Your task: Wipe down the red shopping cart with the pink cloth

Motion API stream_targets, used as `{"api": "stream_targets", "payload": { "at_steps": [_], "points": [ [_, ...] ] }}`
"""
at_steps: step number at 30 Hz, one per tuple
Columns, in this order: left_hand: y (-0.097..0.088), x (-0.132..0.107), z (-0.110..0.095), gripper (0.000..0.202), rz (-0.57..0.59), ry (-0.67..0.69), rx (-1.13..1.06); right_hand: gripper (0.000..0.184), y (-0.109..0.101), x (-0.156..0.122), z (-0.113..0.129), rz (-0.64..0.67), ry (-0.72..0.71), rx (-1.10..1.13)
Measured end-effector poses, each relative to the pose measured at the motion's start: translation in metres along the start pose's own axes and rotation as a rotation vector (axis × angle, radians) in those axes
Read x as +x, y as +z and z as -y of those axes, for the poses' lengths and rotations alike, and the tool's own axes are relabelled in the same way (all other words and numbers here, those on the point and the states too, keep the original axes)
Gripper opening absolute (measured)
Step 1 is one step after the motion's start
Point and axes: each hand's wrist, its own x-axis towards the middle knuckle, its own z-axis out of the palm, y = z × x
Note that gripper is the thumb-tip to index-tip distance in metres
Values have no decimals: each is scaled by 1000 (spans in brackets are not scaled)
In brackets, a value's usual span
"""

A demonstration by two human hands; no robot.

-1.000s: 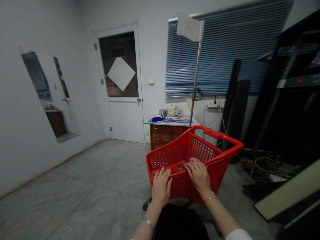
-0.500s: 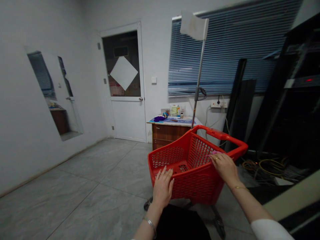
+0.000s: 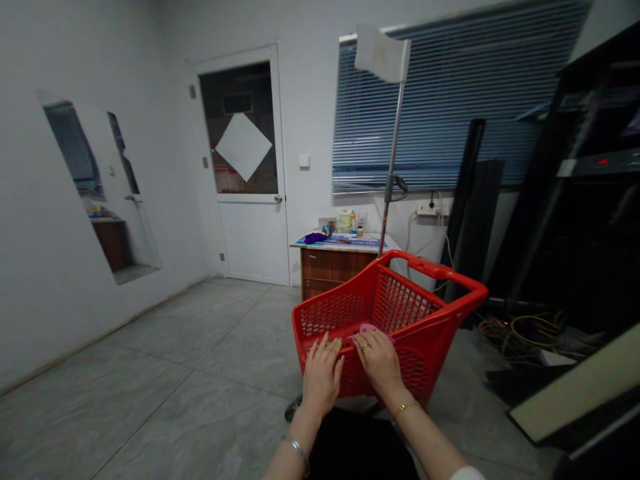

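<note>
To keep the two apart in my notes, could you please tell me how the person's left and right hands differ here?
The right hand lies over a pink cloth, while the left hand rests with spread fingers on the rim of the red plastic shopping cart, touching no cloth. The right wrist wears a thin gold bracelet, the left a silver bangle. The right hand has a ring; none shows on the left. Both are bare and on the near side of the cart.

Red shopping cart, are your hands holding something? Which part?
The right hand holds a pink cloth against the near top edge of the red shopping cart; the left hand rests on that edge.
</note>
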Motion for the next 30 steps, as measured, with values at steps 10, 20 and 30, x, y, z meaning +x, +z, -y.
{"api": "stream_targets", "payload": {
  "at_steps": [10,20,30],
  "points": [
    [-1,1,11,36,-11,38,-21,23,-30,5,-75,80,-24,-71],
    [0,-1,35,36,25,68,-88,25,-55,3,-128,94,-54,-221],
    [16,4,58,38,12,78,-179,23,-78,4,-145,74,-68,-311]
  ]
}}
